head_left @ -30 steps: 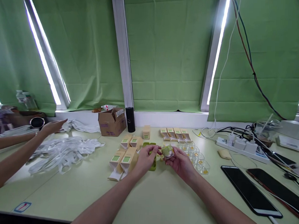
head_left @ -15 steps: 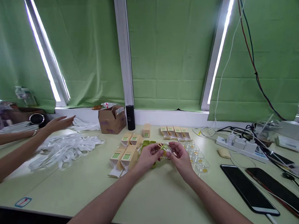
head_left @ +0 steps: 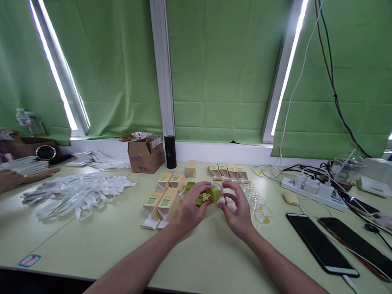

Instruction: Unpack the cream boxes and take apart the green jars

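Observation:
My left hand [head_left: 193, 206] is closed around a small green plastic cup [head_left: 215, 194], tilted with its end toward my right hand. Pale yellowish strips show beside the cup, between my thumb and fingers. My right hand [head_left: 240, 211] has its fingers curled near the cup, with something whitish [head_left: 228, 199] between them that I cannot make out. More green cups [head_left: 189, 186] sit behind my left hand, partly hidden by it. Clear plastic cups with yellow centres [head_left: 261, 214] stand in rows right of my right hand. Beige cartons with green labels [head_left: 169, 204] lie with flaps open on the left.
More beige cartons [head_left: 229, 172] are lined up at the back. White straps [head_left: 90, 194] are heaped left, near a co-worker's arms [head_left: 6, 184]. A brown cardboard box [head_left: 146, 155] and black cylinder [head_left: 170, 152] stand by the wall. Phones [head_left: 321, 243] and a power strip [head_left: 314, 191] lie right.
The item between my hands has turned, so its green side shows now and the whitish thing appears at my right fingers. The co-worker's raised hand has drawn back left and down.

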Tool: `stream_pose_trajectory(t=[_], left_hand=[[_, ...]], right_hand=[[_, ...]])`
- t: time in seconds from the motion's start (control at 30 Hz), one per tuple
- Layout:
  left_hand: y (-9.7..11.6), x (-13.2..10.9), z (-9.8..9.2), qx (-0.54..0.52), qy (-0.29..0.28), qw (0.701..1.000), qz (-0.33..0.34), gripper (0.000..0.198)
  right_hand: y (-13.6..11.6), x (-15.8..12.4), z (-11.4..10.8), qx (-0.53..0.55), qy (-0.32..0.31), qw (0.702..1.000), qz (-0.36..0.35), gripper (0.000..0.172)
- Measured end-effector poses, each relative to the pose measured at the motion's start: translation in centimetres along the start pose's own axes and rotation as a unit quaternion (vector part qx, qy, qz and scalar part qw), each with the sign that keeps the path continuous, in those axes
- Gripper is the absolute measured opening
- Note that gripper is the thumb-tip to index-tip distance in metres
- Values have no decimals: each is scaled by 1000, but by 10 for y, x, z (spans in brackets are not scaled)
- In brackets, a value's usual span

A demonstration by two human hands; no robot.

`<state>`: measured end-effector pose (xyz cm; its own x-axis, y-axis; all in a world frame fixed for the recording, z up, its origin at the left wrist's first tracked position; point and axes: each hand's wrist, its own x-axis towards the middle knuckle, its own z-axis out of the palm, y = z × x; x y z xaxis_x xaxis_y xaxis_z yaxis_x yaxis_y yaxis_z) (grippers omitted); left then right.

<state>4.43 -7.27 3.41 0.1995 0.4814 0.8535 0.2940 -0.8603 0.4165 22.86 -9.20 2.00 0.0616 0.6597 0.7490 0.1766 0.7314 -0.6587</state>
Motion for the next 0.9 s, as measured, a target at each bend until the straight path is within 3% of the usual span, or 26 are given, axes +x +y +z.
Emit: stream_pose_trajectory(t=[0.1,0.3,0.63,0.9], left_hand=[[0,-1,-3,87,-5,991,102,34],[0,0,-3,108,-17,985,131,24],[-2,8,-6,79,12,981,175,20],[-4,3,-1,83,-16,993,79,17]], right_hand=[[-2,0,-1,-86,-5,992,-88,53],[-3,3,-5,-179,-29,959,-217,56],[-1,2,-7,-182,-69,966,-170,51],[12,0,-4,-160,-91,976,-112,49]])
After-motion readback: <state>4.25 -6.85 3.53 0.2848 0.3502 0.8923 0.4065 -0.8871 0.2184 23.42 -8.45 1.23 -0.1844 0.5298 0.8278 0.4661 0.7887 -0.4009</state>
